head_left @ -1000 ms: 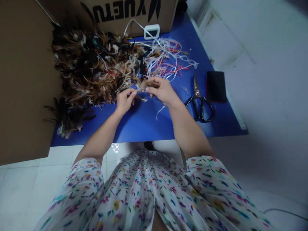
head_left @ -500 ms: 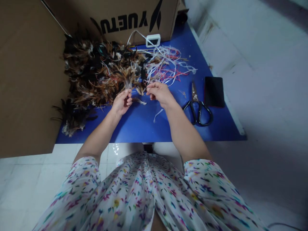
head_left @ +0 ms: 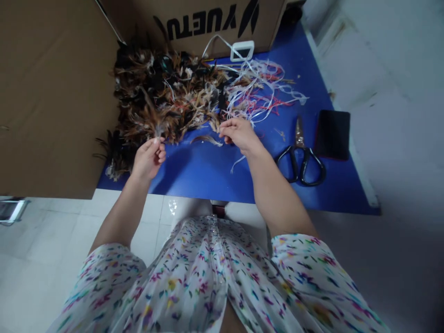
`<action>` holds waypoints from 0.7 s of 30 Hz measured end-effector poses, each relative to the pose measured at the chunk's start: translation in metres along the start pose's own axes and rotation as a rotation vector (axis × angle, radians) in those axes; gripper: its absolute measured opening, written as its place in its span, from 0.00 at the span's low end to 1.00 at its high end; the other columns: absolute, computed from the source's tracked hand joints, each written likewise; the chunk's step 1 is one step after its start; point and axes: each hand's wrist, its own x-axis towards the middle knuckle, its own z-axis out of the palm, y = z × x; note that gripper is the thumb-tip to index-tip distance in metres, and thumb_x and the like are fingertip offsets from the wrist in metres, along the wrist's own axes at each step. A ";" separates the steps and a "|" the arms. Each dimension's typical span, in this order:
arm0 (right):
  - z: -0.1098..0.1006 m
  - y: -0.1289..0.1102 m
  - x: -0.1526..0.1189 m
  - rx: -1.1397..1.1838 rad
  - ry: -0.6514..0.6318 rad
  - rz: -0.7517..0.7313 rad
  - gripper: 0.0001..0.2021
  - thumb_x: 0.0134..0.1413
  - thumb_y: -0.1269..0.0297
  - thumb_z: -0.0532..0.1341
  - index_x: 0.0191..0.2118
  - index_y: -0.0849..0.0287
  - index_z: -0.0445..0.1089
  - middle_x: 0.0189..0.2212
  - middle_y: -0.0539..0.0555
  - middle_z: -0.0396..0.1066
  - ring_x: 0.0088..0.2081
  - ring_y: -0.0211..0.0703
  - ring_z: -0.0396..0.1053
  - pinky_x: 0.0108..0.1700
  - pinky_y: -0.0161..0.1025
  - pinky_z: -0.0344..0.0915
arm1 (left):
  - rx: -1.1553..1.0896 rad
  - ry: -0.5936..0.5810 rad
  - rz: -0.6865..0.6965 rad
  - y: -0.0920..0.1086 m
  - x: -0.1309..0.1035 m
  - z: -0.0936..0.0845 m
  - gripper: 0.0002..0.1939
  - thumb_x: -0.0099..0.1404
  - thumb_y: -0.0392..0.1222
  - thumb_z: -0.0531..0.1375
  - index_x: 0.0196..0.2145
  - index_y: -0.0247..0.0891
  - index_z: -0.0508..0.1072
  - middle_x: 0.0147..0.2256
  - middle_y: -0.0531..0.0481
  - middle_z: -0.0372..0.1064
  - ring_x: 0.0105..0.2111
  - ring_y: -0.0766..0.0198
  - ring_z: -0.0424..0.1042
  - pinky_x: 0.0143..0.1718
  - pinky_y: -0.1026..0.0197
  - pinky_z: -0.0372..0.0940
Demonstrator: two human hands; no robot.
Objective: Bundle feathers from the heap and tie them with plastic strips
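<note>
My left hand [head_left: 149,158] is closed in a pinch round the base of a small brown feather bunch [head_left: 158,124], whose tips point up and away. Beyond it lies a large heap of brown and black feathers [head_left: 138,99]. My right hand [head_left: 240,135] is closed too, thumb against fingertips, at the near edge of a tangle of white and red ribbons [head_left: 253,95]. Whether it pinches anything is too small to make out. A loose pale feather [head_left: 207,138] lies on the blue table between my hands.
Black-handled scissors [head_left: 300,162] lie right of my right forearm, beside a dark flat device [head_left: 333,134]. A white-framed gadget [head_left: 242,51] leans near a printed cardboard box [head_left: 208,39] at the back. Another cardboard panel [head_left: 52,101] stands at the left. The blue table [head_left: 208,178] ends near my lap.
My left hand has moved left with the feather bunch, away from my right hand, which stays near the ribbons. The whole view has shifted, so the table appears further right.
</note>
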 end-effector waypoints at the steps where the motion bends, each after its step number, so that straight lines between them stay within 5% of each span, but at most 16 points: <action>1: 0.001 0.001 0.000 -0.008 -0.006 0.000 0.10 0.54 0.81 0.61 0.27 0.59 0.66 0.18 0.45 0.68 0.18 0.28 0.61 0.21 0.29 0.59 | 0.038 0.075 0.025 0.001 -0.007 -0.016 0.08 0.62 0.41 0.67 0.34 0.35 0.74 0.22 0.56 0.64 0.18 0.76 0.60 0.17 0.72 0.52; 6: 0.002 0.009 0.004 -0.033 -0.018 -0.011 0.10 0.53 0.80 0.61 0.27 0.59 0.68 0.19 0.47 0.70 0.18 0.29 0.62 0.21 0.30 0.60 | 0.232 0.427 0.183 0.012 -0.035 -0.091 0.02 0.62 0.38 0.63 0.32 0.38 0.73 0.21 0.57 0.64 0.18 0.74 0.61 0.19 0.68 0.53; 10: 0.002 0.018 0.008 -0.074 -0.033 -0.040 0.09 0.51 0.79 0.63 0.28 0.58 0.68 0.20 0.47 0.70 0.19 0.31 0.61 0.22 0.32 0.61 | 0.433 0.609 0.267 0.020 -0.042 -0.131 0.02 0.61 0.39 0.60 0.31 0.39 0.72 0.20 0.59 0.64 0.19 0.73 0.62 0.21 0.66 0.56; 15: 0.004 0.024 0.008 -0.130 -0.067 -0.076 0.08 0.49 0.79 0.63 0.28 0.57 0.69 0.20 0.48 0.69 0.20 0.33 0.62 0.24 0.34 0.63 | 0.704 0.730 0.367 0.021 -0.036 -0.156 0.04 0.64 0.37 0.57 0.34 0.38 0.73 0.22 0.59 0.66 0.19 0.71 0.64 0.22 0.66 0.57; 21: 0.007 0.022 0.006 -0.175 -0.066 -0.045 0.09 0.52 0.79 0.62 0.27 0.58 0.68 0.19 0.48 0.68 0.20 0.34 0.63 0.25 0.35 0.62 | 1.327 0.760 0.411 0.011 -0.030 -0.159 0.07 0.66 0.38 0.56 0.39 0.36 0.74 0.25 0.55 0.63 0.28 0.65 0.65 0.37 0.62 0.57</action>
